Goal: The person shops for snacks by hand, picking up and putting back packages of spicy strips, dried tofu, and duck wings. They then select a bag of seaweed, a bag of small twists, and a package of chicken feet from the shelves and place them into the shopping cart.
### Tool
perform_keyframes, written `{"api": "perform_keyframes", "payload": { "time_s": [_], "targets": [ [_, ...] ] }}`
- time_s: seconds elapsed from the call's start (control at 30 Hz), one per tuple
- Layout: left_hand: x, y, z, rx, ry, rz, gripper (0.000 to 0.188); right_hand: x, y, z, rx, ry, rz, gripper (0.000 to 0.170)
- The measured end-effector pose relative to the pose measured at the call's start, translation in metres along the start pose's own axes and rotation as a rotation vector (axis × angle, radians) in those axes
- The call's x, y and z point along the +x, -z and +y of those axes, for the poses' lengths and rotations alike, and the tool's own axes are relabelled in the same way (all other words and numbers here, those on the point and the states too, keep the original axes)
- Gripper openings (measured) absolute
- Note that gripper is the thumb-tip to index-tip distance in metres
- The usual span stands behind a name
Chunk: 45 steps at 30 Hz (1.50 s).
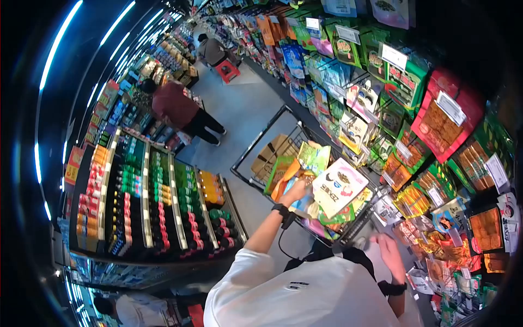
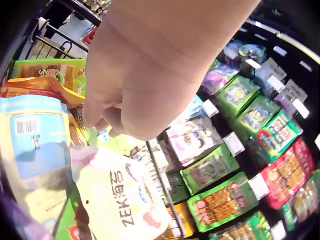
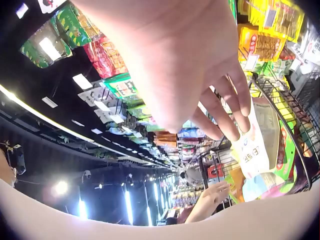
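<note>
My left hand reaches over the shopping cart, its fingers loosely bent above the snack packets. Close beside those fingers lies a white seaweed snack bag lettered ZEK, its front facing up; in the left wrist view the bag sits just below the hand. A pale blue and cream pouch and an orange packet lie around it. Outside the cart's near corner, my right hand hangs beside the shelf. The right wrist view shows its fingers loosely extended, holding nothing.
Hanging snack packets line the right side, close to the cart. On the left stands a shelf of bottles. Down the aisle a person in a dark red top stands, and another sits on a red stool.
</note>
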<state>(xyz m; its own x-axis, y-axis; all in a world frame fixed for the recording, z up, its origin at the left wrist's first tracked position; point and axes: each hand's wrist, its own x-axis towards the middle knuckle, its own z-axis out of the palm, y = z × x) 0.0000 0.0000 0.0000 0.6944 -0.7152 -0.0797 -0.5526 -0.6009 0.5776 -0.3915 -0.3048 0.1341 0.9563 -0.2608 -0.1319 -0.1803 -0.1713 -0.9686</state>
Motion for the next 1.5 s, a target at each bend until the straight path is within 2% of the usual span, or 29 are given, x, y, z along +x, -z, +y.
{"api": "perform_keyframes", "payload": {
  "time_s": [0.07,0.1,0.17,0.23,0.3,0.4,0.43,0.5,0.57,0.6,0.67,0.7,0.77,0.8,0.83,0.9,1.0,1.1,1.13,1.23,1.33,1.37,1.4,1.43,1.5],
  "targets": [
    [0.017,0.003,-0.011,0.035,0.002,-0.031,0.038,-0.012,-0.014,0.001,0.026,-0.087,0.094,0.044],
    [0.045,-0.044,-0.01,-0.046,0.023,-0.055,0.037,-0.015,0.004,-0.017,-0.057,-0.157,0.153,0.045],
    [0.066,-0.022,-0.036,0.155,0.093,-0.196,0.038,-0.01,-0.031,-0.023,-0.019,-0.193,0.255,0.047],
    [0.07,-0.021,-0.063,0.102,-0.051,-0.175,0.039,-0.01,-0.066,-0.033,0.022,-0.234,0.356,0.05],
    [0.077,-0.025,-0.074,0.05,-0.05,-0.201,0.046,-0.013,-0.094,-0.046,0.07,-0.284,0.43,0.051],
    [0.079,-0.022,-0.076,0.072,0.043,-0.244,0.038,-0.006,-0.131,-0.046,0.062,-0.312,0.415,0.05],
    [0.075,-0.03,-0.082,0.069,-0.028,-0.12,0.037,-0.005,-0.141,-0.049,0.062,-0.328,0.405,0.05],
    [0.082,-0.036,-0.085,0.007,0.015,-0.071,0.035,0.006,-0.154,-0.052,0.013,-0.303,0.394,0.047],
    [0.093,-0.042,-0.094,-0.089,0.151,-0.173,0.04,0.01,-0.158,-0.06,-0.018,-0.258,0.388,0.045],
    [0.089,-0.038,-0.085,-0.279,0.236,-0.223,0.045,0.006,-0.16,-0.067,-0.024,-0.318,0.402,0.046],
    [0.091,-0.062,-0.113,-0.162,0.102,-0.122,0.056,-0.001,-0.164,-0.08,-0.01,-0.371,0.48,0.04],
    [0.089,-0.093,-0.147,0.135,-0.123,0.036,0.062,-0.008,-0.167,-0.082,-0.003,-0.394,0.506,0.041],
    [0.082,-0.047,-0.109,0.085,0.019,-0.209,0.066,-0.016,-0.172,-0.083,0.015,-0.412,0.544,0.041],
    [0.09,-0.048,-0.109,0.195,0.034,-0.245,0.068,-0.018,-0.175,-0.082,0.017,-0.419,0.556,0.041],
    [0.094,-0.051,-0.11,0.12,0.074,-0.224,0.067,-0.02,-0.178,-0.081,0.021,-0.423,0.566,0.041],
    [0.1,-0.052,-0.113,0.165,0.046,-0.184,0.056,-0.022,-0.187,-0.08,0.037,-0.428,0.577,0.042],
    [0.115,-0.05,-0.114,0.316,0.029,-0.29,0.035,-0.019,-0.198,-0.083,0.051,-0.422,0.58,0.044],
    [0.114,-0.014,-0.086,0.317,0.026,-0.268,0.02,-0.012,-0.206,-0.088,0.044,-0.419,0.565,0.05],
    [0.11,-0.005,-0.081,0.344,-0.034,-0.248,0.017,-0.01,-0.208,-0.088,0.049,-0.415,0.555,0.049],
    [0.102,0.019,-0.062,0.339,-0.141,-0.181,0.017,-0.002,-0.21,-0.087,0.054,-0.377,0.55,0.043],
    [0.094,0.043,-0.047,0.234,-0.137,-0.074,0.015,0.001,-0.215,-0.084,0.06,-0.353,0.53,0.04],
    [0.095,0.057,-0.034,0.246,-0.05,-0.124,0.013,0.004,-0.214,-0.082,0.052,-0.341,0.534,0.04],
    [0.093,0.074,-0.025,0.21,-0.165,-0.058,0.015,0.006,-0.212,-0.081,-0.001,-0.374,0.478,0.045],
    [0.098,0.079,-0.025,0.264,-0.235,-0.092,0.021,0.008,-0.209,-0.086,-0.041,-0.402,0.448,0.043],
    [0.088,0.103,0.003,0.193,-0.211,-0.051,0.027,0.011,-0.21,-0.087,-0.003,-0.32,0.421,0.041]
  ]
}}
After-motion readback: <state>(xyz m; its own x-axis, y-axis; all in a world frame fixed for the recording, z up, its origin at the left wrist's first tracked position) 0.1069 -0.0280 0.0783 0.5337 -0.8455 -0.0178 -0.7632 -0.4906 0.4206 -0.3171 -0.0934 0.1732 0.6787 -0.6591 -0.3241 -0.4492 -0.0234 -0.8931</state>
